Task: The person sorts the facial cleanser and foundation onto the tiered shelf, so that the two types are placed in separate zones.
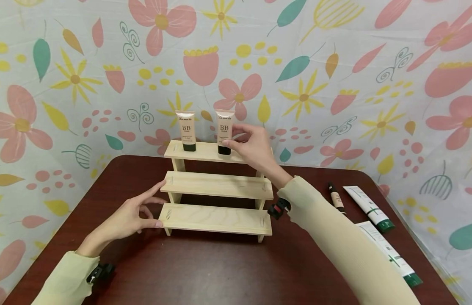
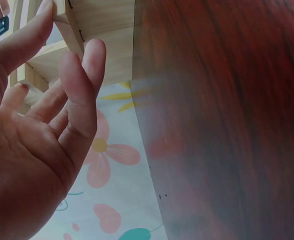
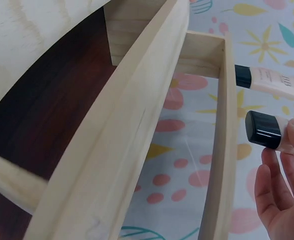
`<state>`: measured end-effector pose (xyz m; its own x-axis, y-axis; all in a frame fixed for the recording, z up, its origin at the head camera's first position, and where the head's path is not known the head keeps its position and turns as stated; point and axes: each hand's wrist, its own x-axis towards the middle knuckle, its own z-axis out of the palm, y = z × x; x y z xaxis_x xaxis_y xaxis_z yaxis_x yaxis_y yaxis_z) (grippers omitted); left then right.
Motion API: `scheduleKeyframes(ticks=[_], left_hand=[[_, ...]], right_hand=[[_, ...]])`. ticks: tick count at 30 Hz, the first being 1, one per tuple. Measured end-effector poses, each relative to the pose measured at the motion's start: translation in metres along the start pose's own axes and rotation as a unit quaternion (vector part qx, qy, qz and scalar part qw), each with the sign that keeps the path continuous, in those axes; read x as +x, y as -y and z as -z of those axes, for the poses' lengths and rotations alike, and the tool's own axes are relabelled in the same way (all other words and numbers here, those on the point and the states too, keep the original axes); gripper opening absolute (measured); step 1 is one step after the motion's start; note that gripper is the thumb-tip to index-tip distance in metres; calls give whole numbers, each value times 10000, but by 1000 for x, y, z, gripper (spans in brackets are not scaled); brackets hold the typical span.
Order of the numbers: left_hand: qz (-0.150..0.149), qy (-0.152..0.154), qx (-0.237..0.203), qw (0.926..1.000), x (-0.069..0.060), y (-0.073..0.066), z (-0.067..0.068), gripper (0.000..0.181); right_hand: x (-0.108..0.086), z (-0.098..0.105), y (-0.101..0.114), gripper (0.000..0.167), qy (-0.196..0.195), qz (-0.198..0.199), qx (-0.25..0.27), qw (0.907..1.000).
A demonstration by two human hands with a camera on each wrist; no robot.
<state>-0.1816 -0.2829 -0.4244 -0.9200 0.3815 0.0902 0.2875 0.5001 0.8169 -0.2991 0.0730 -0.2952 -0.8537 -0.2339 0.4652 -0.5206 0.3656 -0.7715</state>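
Note:
A three-tier wooden display stand (image 1: 214, 218) sits on the table. On its top tier, at the left, a BB cream tube (image 1: 187, 131) stands upright on its dark cap. Over the same tier, further right, my right hand (image 1: 255, 146) pinches a second BB cream tube (image 1: 224, 123) between thumb and fingers, cap down. In the right wrist view its black cap (image 3: 263, 129) shows a small gap from the tier's edge. My left hand (image 1: 125, 218) touches the stand's left side, index finger at the middle tier and thumb at the bottom one; its other fingers are loosely bent.
Right of the stand lie a small dark-capped bottle (image 1: 336, 200) and two white tubes with green caps, the farther tube (image 1: 367, 207) and the nearer tube (image 1: 388, 248). A floral cloth (image 1: 304, 63) hangs behind the dark wooden table (image 1: 175, 271).

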Motion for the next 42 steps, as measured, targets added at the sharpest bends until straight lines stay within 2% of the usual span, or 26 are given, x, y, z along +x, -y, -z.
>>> scheduleKeyframes(ticks=[5, 12, 17, 42], left_hand=[[-17, -14, 38, 10000, 1, -1, -1, 111], [-52, -23, -40, 10000, 0, -2, -1, 111], [-72, -32, -70, 9999, -1, -4, 0, 110], [-37, -61, -23, 10000, 0, 1, -1, 111]], right_hand=[[11, -11, -3, 41, -79, 105, -1, 9999], [16, -22, -4, 42, -100, -75, 116, 9999], [18, -28, -4, 40, -79, -53, 133, 9999], [14, -36, -7, 39, -47, 27, 49, 10000]])
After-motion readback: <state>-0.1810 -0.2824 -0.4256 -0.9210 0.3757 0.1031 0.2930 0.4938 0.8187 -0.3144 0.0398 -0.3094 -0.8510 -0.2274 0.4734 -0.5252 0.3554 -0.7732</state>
